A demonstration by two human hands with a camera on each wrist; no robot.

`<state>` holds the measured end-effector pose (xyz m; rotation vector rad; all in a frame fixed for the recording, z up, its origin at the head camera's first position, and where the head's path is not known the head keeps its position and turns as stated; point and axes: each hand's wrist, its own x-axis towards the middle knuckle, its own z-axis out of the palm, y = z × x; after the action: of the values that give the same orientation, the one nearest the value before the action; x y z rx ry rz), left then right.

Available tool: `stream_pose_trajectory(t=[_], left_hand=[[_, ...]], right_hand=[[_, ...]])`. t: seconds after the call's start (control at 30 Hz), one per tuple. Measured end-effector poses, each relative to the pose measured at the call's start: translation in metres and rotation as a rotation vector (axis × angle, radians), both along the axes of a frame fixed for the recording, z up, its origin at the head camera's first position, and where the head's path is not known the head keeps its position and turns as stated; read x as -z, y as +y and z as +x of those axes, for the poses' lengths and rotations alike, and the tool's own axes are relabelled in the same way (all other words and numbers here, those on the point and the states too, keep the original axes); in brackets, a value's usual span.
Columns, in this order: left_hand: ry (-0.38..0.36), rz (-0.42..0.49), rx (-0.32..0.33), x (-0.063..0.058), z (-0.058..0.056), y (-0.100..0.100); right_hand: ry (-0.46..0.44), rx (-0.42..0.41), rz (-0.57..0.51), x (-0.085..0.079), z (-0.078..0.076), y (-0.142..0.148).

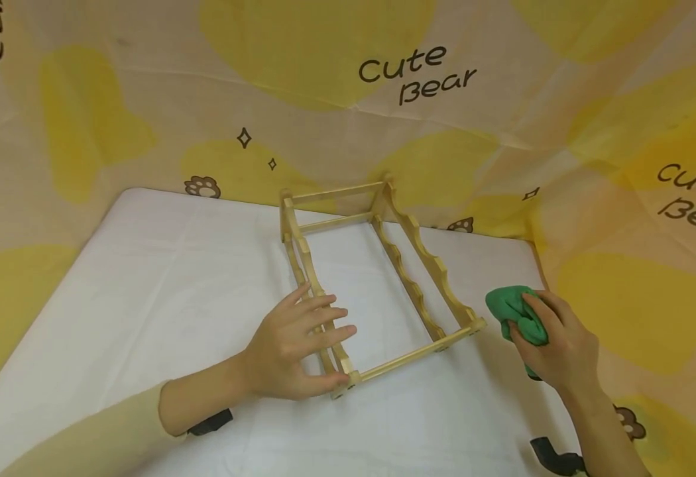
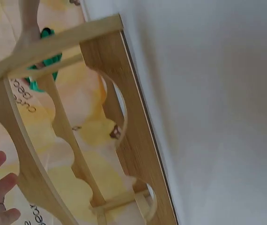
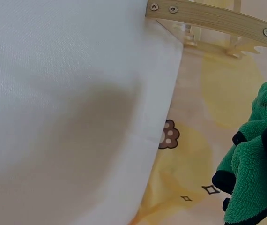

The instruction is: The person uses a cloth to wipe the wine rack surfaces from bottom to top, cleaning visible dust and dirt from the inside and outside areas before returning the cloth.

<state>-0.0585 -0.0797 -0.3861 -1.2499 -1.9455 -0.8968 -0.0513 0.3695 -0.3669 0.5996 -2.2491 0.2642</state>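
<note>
A wooden rack (image 1: 422, 308) with scalloped rails stands on the white table, turned at an angle. My left hand (image 1: 293, 344) is over its left rails, fingers spread and fairly straight, the thumb by the near left corner. Whether the palm touches the wood cannot be seen. In the left wrist view, fingertips (image 2: 2, 185) show beside a curved rail (image 2: 35, 173). Off the rack's right side, my right hand (image 1: 563, 338) grips a bunched green cloth (image 1: 512, 308). Up close in the right wrist view, the cloth (image 3: 260, 173) looks fluffy with dark edging.
The white table (image 1: 193, 278) extends around the rack. Behind and to the right hangs a yellow and cream patterned curtain (image 1: 324, 79) with printed words, close to the rack's far end. Dark straps (image 1: 553, 457) show by both wrists.
</note>
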Motion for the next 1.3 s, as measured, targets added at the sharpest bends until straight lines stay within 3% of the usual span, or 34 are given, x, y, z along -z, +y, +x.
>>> stream_pose_trajectory(t=[0.3,0.73,1.0,1.3], left_hand=[[0.033,-0.012,0.094,0.004,0.017,0.015],[-0.026,0.020,0.129,0.004,0.019,0.017],[-0.111,0.106,0.218,0.006,0.010,0.002],[-0.163,0.105,0.290,0.006,-0.007,-0.018]], right_hand=[[-0.011,-0.014,0.006,0.002,0.000,0.000],[0.035,-0.043,-0.014,0.002,0.000,-0.003],[0.066,-0.062,-0.025,-0.001,-0.001,-0.008],[0.074,-0.068,-0.023,-0.002,0.001,-0.012]])
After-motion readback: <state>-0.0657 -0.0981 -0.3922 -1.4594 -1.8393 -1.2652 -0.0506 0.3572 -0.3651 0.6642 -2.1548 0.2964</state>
